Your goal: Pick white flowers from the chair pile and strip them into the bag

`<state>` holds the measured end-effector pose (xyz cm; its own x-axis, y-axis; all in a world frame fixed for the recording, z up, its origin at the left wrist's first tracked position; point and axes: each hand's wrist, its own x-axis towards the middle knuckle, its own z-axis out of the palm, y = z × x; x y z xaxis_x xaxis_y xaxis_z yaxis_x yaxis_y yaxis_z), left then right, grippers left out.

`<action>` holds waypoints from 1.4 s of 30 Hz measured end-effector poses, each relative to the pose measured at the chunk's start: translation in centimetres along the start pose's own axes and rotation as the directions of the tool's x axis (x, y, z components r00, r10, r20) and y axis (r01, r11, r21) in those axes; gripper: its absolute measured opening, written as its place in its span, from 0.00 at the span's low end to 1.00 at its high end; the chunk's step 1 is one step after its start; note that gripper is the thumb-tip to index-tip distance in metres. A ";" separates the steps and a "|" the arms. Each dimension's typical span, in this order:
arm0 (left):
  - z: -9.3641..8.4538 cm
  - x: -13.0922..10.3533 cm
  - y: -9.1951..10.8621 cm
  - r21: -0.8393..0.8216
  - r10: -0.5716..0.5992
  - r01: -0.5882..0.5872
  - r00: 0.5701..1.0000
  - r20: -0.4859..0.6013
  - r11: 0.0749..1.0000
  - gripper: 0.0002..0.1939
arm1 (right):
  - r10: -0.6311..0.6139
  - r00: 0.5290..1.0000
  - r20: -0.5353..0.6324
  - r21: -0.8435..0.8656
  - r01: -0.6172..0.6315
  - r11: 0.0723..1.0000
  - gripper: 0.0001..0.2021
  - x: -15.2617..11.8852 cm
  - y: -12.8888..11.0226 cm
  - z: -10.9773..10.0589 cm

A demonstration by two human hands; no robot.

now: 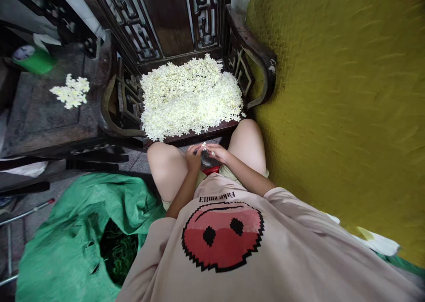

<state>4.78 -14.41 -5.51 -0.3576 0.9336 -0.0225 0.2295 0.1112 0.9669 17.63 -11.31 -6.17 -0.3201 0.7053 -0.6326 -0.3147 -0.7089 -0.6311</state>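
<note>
One green round object [36, 62] lay on its side at the far left, on a dark wooden tabletop [49, 120], near a small cluster of white flowers [75, 92]. Below, a green sack [86, 204] gaped over stringy green matter [124, 249]. Next, a broad heap of white flowers [192, 100] covered the seat of a carved dark chair [171, 21], just beyond the knees. Between the knees, the left hand [194, 157] pinched a small white flower [203, 146] at its fingertips. The right hand [218, 153] met it from the other side, fingers curled; its grip could not be told. A yellow wall [338, 98] stood at right.
</note>
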 end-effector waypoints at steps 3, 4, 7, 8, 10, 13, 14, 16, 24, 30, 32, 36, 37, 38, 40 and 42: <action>0.1 0.1 -0.5 0.009 0.034 -0.034 0.999 0.017 0.999 0.07 | 0.004 1.000 -0.002 0.018 -0.004 1.000 0.14 -0.1 -0.1 0.0; 0.2 0.2 -0.7 -0.011 0.020 -0.019 0.999 0.026 1.000 0.08 | -0.001 1.000 -0.005 0.017 0.002 1.000 0.14 0.0 0.0 0.0; 0.4 0.5 -1.4 -0.105 -0.104 0.108 0.994 0.043 0.989 0.12 | -0.051 0.999 -0.001 -0.004 0.051 0.999 0.15 0.3 0.2 0.0; 0.5 0.6 -1.6 -0.145 -0.151 0.156 0.987 0.047 0.977 0.13 | -0.073 0.997 0.007 -0.010 0.073 0.997 0.16 0.5 0.3 0.0; 0.6 0.7 -1.9 -0.223 -0.219 0.226 0.974 0.056 0.948 0.14 | -0.110 0.994 0.029 -0.021 0.110 0.994 0.18 0.7 0.4 0.0; 0.7 0.8 -2.0 -0.311 -0.273 0.284 0.959 0.079 0.907 0.15 | -0.135 0.989 0.059 -0.031 0.137 0.990 0.20 0.7 0.5 -0.1; 0.7 0.8 -2.0 -0.330 -0.286 0.299 0.954 0.086 0.895 0.15 | -0.138 0.988 0.064 -0.035 0.141 0.989 0.20 0.7 0.5 -0.1; 0.7 0.8 -1.9 -0.347 -0.296 0.310 0.951 0.095 0.885 0.16 | -0.143 0.987 0.068 -0.044 0.146 0.988 0.21 0.7 0.4 -0.1; 0.4 0.7 -1.9 -0.147 -0.181 0.187 0.982 0.050 0.971 0.12 | -0.161 0.986 0.030 -0.160 0.164 0.973 0.21 0.3 0.4 0.2; 0.2 0.6 -1.3 0.032 -0.084 0.083 0.995 0.058 0.996 0.09 | -0.250 0.968 -0.021 -0.208 0.240 0.948 0.17 -0.1 0.2 0.5; 0.1 0.5 -1.1 0.052 -0.087 0.084 0.994 0.062 0.995 0.09 | -0.267 0.963 -0.039 -0.221 0.252 0.942 0.16 -0.1 0.2 0.5; 0.0 0.4 -0.7 0.070 -0.067 0.062 0.996 0.067 0.996 0.09 | -0.274 0.960 -0.048 -0.251 0.254 0.934 0.15 0.0 0.2 0.5; 0.0 0.3 -0.7 0.074 -0.058 0.053 0.996 0.066 0.996 0.09 | -0.276 0.960 -0.045 -0.256 0.256 0.932 0.15 0.0 0.2 0.5; -0.1 0.3 -0.6 0.079 -0.051 0.046 0.997 0.061 0.996 0.09 | -0.278 0.960 -0.041 -0.258 0.258 0.931 0.14 0.0 0.2 0.5; -0.1 0.2 -0.4 0.093 -0.038 0.033 0.998 0.048 0.995 0.09 | -0.283 0.959 -0.032 -0.253 0.266 0.930 0.14 -0.1 0.1 0.5; -0.1 0.1 -0.3 0.113 -0.023 0.018 0.999 0.046 0.993 0.09 | -0.286 0.958 -0.026 -0.243 0.272 0.931 0.14 -0.2 0.1 0.5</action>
<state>4.59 -14.36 -5.78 -0.3211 0.9454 -0.0567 0.3238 0.1658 0.9315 17.21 -11.46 -5.87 -0.1929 0.8785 -0.4370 -0.1628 -0.4679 -0.8687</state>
